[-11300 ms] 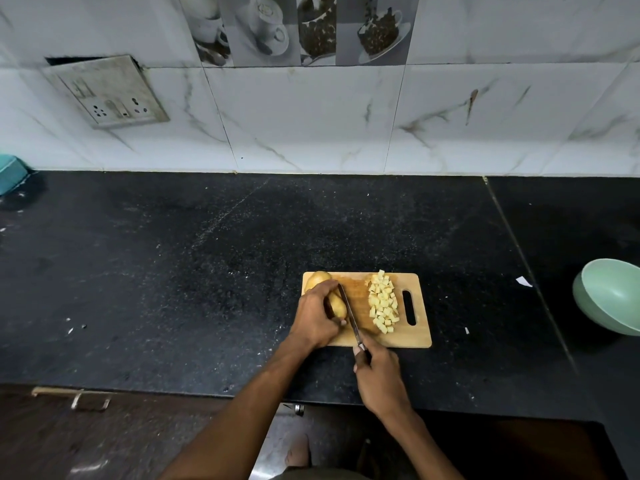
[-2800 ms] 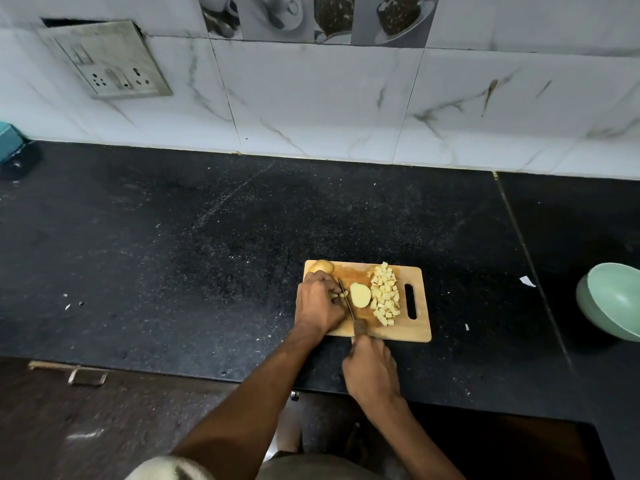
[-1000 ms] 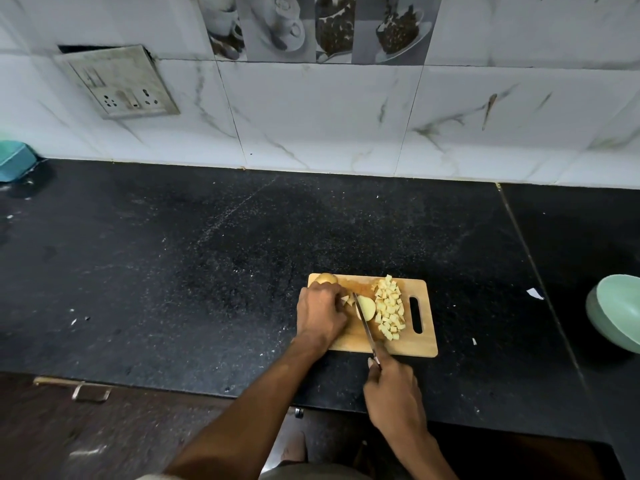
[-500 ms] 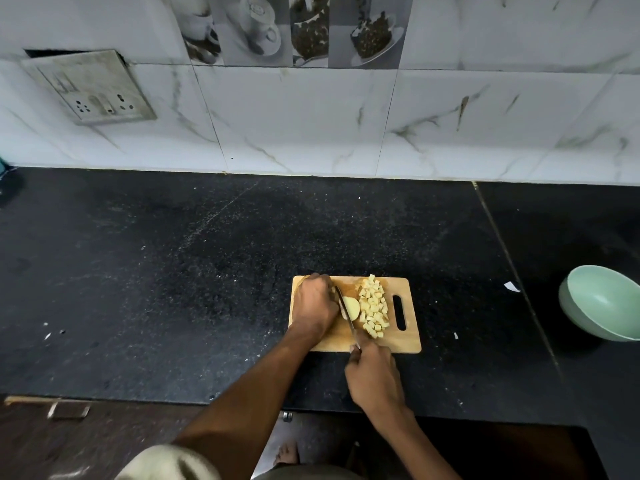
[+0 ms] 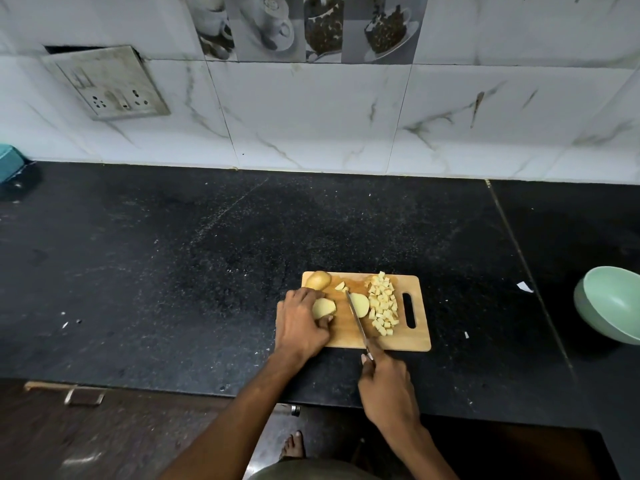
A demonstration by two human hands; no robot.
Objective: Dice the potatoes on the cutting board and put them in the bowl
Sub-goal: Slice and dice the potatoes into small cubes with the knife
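A black counter (image 5: 173, 271) runs the width of the view under a tiled wall (image 5: 311, 116). A pale green bowl (image 5: 613, 303) sits far to the right, cut off by the frame edge and well apart from everything else. The wooden cutting board (image 5: 420, 341) lies near the counter's front edge, its handle slot to the right.

The left hand (image 5: 299, 323) rests on the board's left part, fingers curled round a cut potato piece (image 5: 323, 307) with its pale face turned right. The right hand (image 5: 388, 382), off the board's near edge, is wrapped round the handle of a knife (image 5: 356, 315). The blade runs away from the person and slightly left, between the held piece and a loose potato half (image 5: 360, 304) that touches its right side.

A heap of diced cubes (image 5: 382, 308) lies just beside that half, toward the slot. A whole potato (image 5: 318, 280) sits at the far left corner, with a few small bits (image 5: 341, 287) near it.

The next cut probably goes into the piece in the left hand, so the blade needs to shift left. The bowl is nearer the right hand.

The knife handle is hidden in the fist. Whether the blade's edge touches the board cannot be told.
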